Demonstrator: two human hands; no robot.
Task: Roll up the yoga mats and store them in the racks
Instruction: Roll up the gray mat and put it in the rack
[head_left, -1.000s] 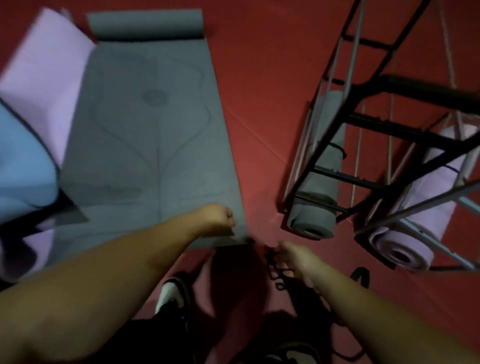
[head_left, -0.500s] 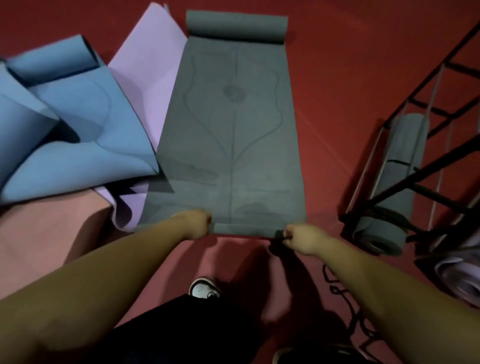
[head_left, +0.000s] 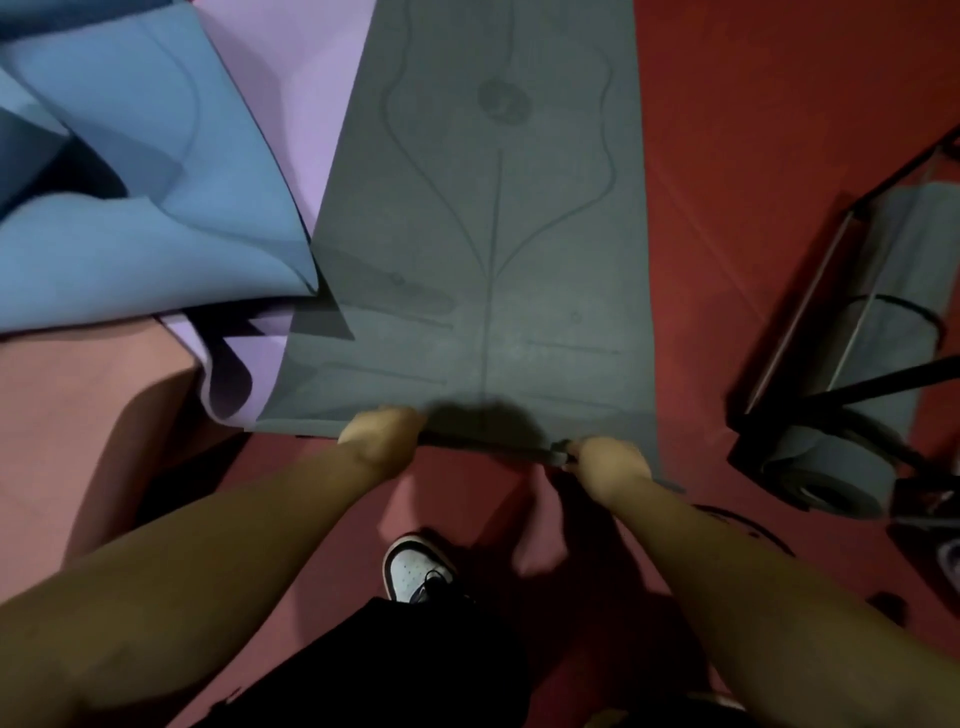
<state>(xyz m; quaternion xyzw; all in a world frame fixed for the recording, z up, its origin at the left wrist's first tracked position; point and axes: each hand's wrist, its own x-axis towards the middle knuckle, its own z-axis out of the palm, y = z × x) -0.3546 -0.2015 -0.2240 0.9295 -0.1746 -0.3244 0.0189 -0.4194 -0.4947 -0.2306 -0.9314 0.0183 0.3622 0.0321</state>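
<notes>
Both your hands, left hand (head_left: 382, 434) and right hand (head_left: 613, 464), clench the near edge of the grey yoga mat (head_left: 483, 249) lying flat on the red floor (head_left: 779, 156); uneven turning could skew the roll, too wide for the rack (head_left: 810, 332); no writing is readable, only printed alignment lines

Grey line-patterned mat (head_left: 488, 249), red floor (head_left: 779, 156)
</notes>
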